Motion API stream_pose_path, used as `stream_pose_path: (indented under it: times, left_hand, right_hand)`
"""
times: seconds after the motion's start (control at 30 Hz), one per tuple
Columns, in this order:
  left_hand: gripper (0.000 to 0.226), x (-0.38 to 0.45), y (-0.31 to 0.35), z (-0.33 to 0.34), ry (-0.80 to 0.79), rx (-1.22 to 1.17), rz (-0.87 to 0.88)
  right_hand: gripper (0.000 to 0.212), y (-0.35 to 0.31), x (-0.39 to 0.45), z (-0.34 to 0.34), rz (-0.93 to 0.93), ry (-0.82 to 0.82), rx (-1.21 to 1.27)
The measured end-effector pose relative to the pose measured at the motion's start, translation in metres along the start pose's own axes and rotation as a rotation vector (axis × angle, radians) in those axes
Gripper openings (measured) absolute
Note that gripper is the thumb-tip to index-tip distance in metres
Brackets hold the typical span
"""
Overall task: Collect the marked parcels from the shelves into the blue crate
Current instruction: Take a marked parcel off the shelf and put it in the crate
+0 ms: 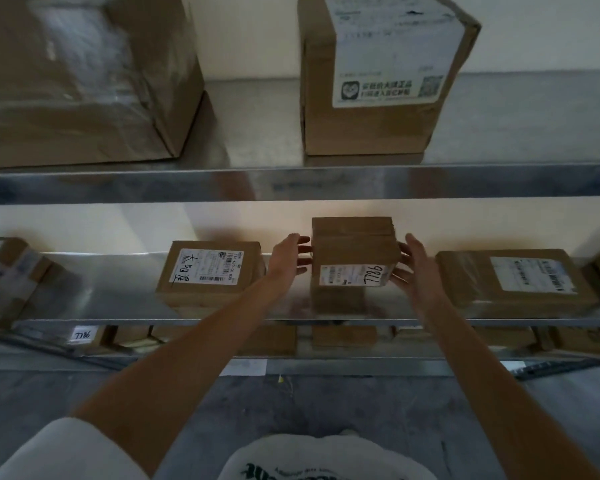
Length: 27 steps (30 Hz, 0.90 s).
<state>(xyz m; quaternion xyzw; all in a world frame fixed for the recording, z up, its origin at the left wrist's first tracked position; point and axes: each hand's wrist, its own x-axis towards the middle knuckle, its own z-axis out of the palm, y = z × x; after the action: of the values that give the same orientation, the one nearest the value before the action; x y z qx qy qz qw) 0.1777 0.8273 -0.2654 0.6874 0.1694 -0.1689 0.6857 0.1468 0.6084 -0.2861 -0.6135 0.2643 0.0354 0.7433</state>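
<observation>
A small brown cardboard parcel (354,252) stands on the middle metal shelf (118,306), with a white label on its front hand-marked "7786" upside down. My left hand (290,261) is at its left side with straight fingers touching the box. My right hand (413,263) lies against its right side, fingers straight and spread along the box. The parcel sits between both palms. No blue crate is in view.
A labelled parcel (210,271) sits left of it, a flat one (516,280) to the right, and a wrapped one (7,275) at far left. Two big cartons (84,81) (378,81) stand on the upper shelf. More boxes and a "7786" tag (82,335) lie on the lower shelf.
</observation>
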Motion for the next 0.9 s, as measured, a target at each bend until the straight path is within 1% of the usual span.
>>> stream_pose_path:
  times: [0.1,0.23,0.33,0.4,0.43,0.47,0.53,0.67,0.73,0.77,0.83,0.9]
  left_hand:
    - [0.044,0.001,0.001,-0.009,0.06,0.035,0.009]
    - [0.046,0.004,0.001,-0.015,0.077,0.134,-0.012]
    - [0.044,0.005,-0.004,-0.021,0.062,0.304,-0.01]
    - [0.034,0.006,-0.011,-0.027,0.016,0.476,-0.012]
    - [0.029,0.006,-0.016,-0.028,-0.011,0.523,-0.037]
    - [0.027,0.006,-0.022,-0.028,-0.048,0.529,-0.073]
    - [0.032,0.005,-0.031,-0.028,-0.099,0.526,-0.127]
    - [0.035,0.01,-0.037,-0.025,-0.069,0.531,-0.134]
    - [0.037,0.013,-0.035,-0.021,-0.019,0.616,-0.08]
    - [0.041,0.014,-0.035,-0.017,0.037,0.687,-0.029]
    - [0.056,0.014,-0.032,-0.003,0.155,0.825,0.094]
    - [0.059,0.01,-0.027,0.017,0.185,0.875,0.238]
  right_hand:
    - [0.028,-0.002,0.002,0.011,0.01,-0.029,-0.048]
    - [0.034,0.003,0.005,0.018,0.003,-0.086,-0.132]
    - [0.029,0.009,0.009,0.022,0.015,-0.131,-0.2]
    - [0.027,0.019,0.01,0.026,0.035,-0.151,-0.286]
    - [0.026,0.025,0.01,0.028,0.05,-0.154,-0.319]
    - [0.025,0.032,0.009,0.031,0.068,-0.151,-0.343]
    - [0.026,0.044,0.006,0.035,0.094,-0.14,-0.35]
    - [0.029,0.047,0.008,0.035,0.082,-0.141,-0.367]
    - [0.03,0.047,0.01,0.035,0.073,-0.128,-0.409]
    - [0.03,0.046,0.01,0.035,0.06,-0.119,-0.438]
    - [0.03,0.042,0.011,0.035,0.02,-0.103,-0.493]
    - [0.028,0.034,0.013,0.035,-0.021,-0.091,-0.525]
